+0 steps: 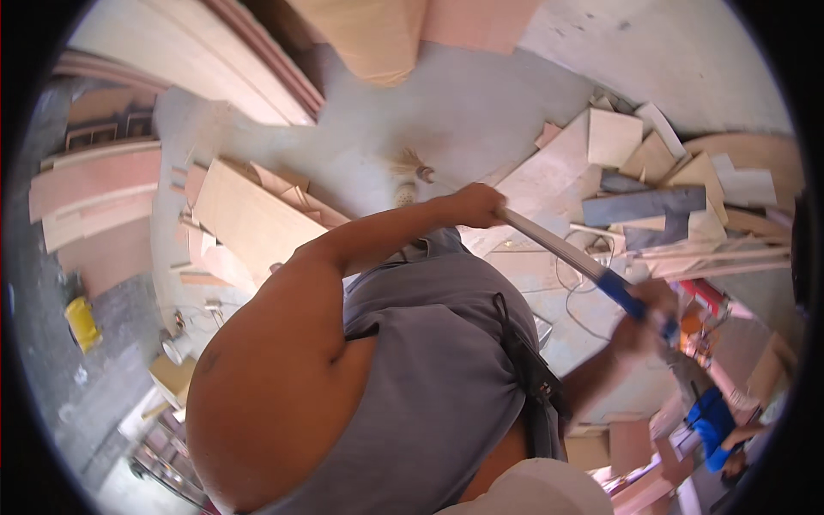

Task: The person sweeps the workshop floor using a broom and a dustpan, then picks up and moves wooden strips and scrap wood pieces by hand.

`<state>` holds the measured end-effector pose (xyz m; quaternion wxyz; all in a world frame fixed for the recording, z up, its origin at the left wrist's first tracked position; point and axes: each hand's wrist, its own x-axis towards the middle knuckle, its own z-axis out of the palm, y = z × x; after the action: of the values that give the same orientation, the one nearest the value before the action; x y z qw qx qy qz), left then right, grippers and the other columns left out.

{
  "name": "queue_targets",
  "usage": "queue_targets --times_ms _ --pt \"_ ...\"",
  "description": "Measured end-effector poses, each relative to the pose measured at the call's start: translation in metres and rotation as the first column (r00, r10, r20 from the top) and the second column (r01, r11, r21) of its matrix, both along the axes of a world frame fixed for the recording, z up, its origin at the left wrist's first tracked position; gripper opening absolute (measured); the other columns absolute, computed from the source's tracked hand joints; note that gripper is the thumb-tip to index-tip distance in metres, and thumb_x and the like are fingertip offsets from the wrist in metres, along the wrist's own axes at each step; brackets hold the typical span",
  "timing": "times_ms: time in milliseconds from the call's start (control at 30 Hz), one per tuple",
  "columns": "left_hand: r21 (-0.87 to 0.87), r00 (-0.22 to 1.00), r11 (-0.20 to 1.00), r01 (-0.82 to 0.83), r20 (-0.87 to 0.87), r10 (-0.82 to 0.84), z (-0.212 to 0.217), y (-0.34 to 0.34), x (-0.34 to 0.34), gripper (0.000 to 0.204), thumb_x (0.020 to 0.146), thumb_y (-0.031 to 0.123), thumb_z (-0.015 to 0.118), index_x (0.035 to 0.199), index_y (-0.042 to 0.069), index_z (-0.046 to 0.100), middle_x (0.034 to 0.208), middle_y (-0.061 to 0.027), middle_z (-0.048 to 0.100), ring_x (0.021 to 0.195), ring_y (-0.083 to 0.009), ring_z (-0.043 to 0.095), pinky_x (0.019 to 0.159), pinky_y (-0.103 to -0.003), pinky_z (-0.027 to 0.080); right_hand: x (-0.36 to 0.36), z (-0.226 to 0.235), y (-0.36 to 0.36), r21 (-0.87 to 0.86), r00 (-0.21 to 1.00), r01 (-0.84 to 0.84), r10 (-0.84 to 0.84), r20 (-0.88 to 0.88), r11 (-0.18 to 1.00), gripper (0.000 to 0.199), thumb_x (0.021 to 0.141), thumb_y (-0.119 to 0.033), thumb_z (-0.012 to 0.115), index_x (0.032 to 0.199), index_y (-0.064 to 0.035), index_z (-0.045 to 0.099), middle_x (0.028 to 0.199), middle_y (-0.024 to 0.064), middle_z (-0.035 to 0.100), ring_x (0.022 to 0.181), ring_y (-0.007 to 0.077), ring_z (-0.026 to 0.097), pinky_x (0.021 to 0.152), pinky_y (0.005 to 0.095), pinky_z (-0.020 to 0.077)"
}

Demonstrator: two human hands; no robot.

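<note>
A long-handled broom slants across the view in front of my body. Its pole is pale, with a blue grip section at the upper end. My left hand is wrapped round the pole lower down, with that arm reaching across my torso. Farther up, my right hand, a little blurred, closes round the blue end. The straw-coloured bristles are at floor level beside the toe of my shoe, smeared by motion.
Wooden boards lie on the floor to the left. A heap of board offcuts and a loose cable are at the right. Panels are stacked far left, near a yellow container. A person in blue is at lower right.
</note>
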<state>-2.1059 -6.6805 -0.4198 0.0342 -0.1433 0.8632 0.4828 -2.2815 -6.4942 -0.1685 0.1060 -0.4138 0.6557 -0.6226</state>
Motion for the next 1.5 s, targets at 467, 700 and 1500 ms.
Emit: queue_targets --times_ms 467,700,1500 --pt "-0.126 0.969 0.965 -0.229 -0.125 0.213 -0.034 -0.099 0.043 0.046 0.075 0.053 0.059 0.077 0.007 0.066 0.077 -0.0163 0.064 0.075 -0.0348 0.063 0.067 -0.046 0.049 0.147 0.040 -0.133 0.137 0.923 -0.218 0.249 -0.294 0.966 0.013 0.081 -0.010 0.061 0.082 0.0024 0.060 0.080 0.0144 0.063 0.075 0.0234 0.058 0.069 0.0340 0.0466" --pt "-0.172 0.888 0.877 -0.448 0.024 0.458 -0.076 -0.129 0.298 0.026 0.071 0.037 0.067 0.074 0.012 0.062 0.076 -0.0119 0.063 0.079 -0.0325 0.062 0.069 -0.043 0.049 0.231 -0.036 -0.191 0.377 0.892 -0.430 0.322 0.317 0.820 0.010 0.080 -0.004 0.057 0.086 0.0028 0.062 0.089 0.0141 0.066 0.088 0.0200 0.060 0.086 0.0332 0.0442" --pt "-0.158 0.895 0.900 -0.406 0.131 0.427 -0.059 -0.194 0.353 0.027 0.065 0.030 0.074 0.073 0.009 0.060 0.076 -0.0138 0.061 0.078 -0.0352 0.060 0.068 -0.043 0.047 0.285 -0.031 -0.254 0.375 0.812 -0.584 0.520 0.266 0.720 0.008 0.077 0.000 0.056 0.082 0.0037 0.061 0.086 0.0132 0.065 0.078 0.0164 0.058 0.072 0.0287 0.0447"
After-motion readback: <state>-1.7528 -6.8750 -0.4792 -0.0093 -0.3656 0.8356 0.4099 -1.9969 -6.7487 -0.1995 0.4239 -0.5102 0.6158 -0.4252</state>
